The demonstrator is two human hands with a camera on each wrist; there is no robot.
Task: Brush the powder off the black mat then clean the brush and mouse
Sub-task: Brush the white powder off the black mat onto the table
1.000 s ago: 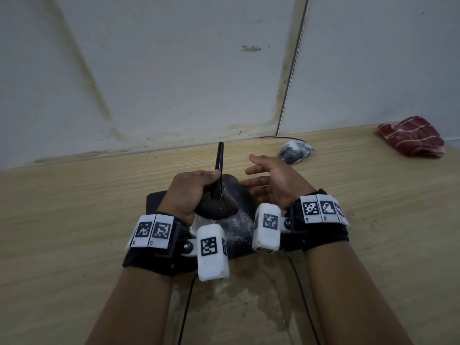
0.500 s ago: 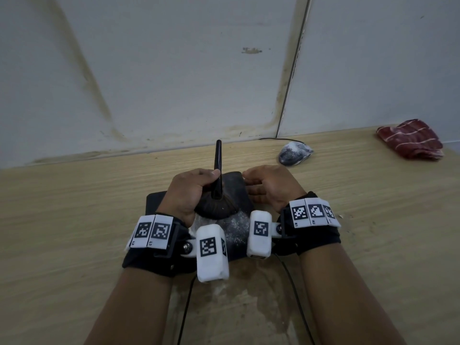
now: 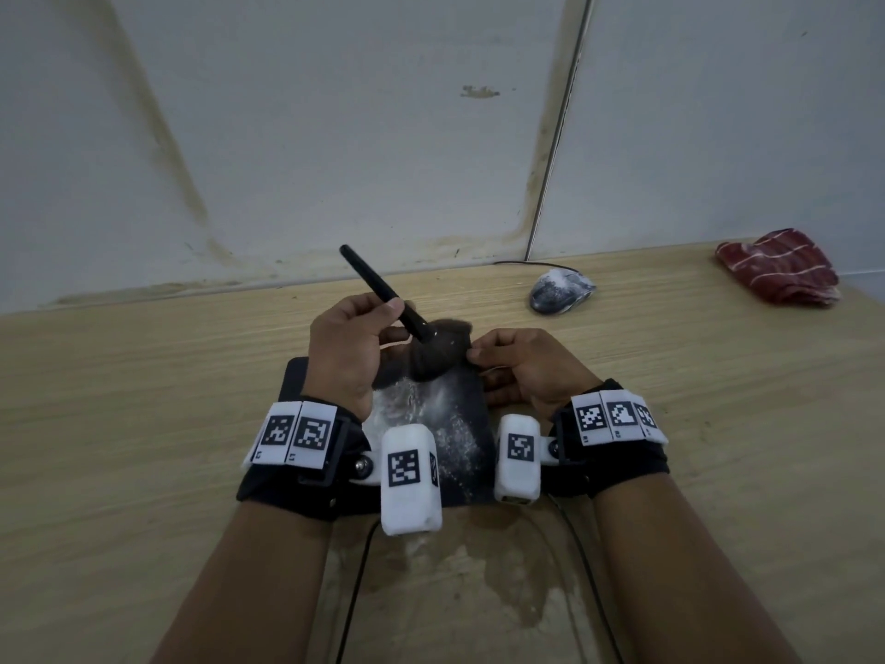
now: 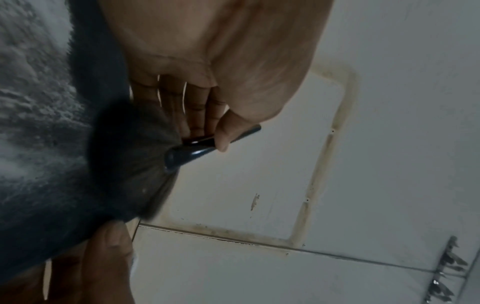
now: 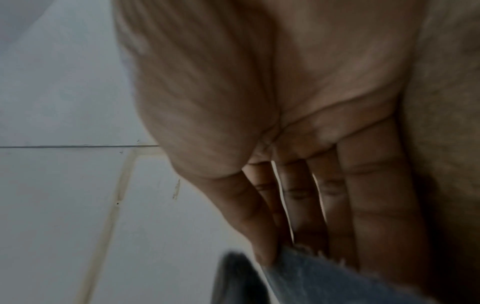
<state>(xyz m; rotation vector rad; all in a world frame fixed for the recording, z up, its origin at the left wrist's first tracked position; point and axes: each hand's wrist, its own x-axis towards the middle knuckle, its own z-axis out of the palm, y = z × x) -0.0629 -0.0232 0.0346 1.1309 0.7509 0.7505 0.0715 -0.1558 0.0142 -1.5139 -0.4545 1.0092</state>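
Note:
The black mat lies mid-table with white powder spread across its middle. My left hand grips the black handle of the brush; its dark bristles press on the mat's far part. The left wrist view shows the brush held between thumb and fingers, bristles splayed against the dusty mat. My right hand pinches the mat's far right corner, which looks lifted; thumb and fingers clamp the mat's edge. The mouse, dusted white, sits far right of the mat.
A red striped cloth lies at the table's far right. Powder smears the wooden table just in front of the mat. Thin black cables run toward me. A stained white wall stands close behind.
My right hand, open above the mat a second ago, came down and pinched the mat's corner. The brush handle tipped from upright to leaning far-left, and the bristles swept toward the far right.

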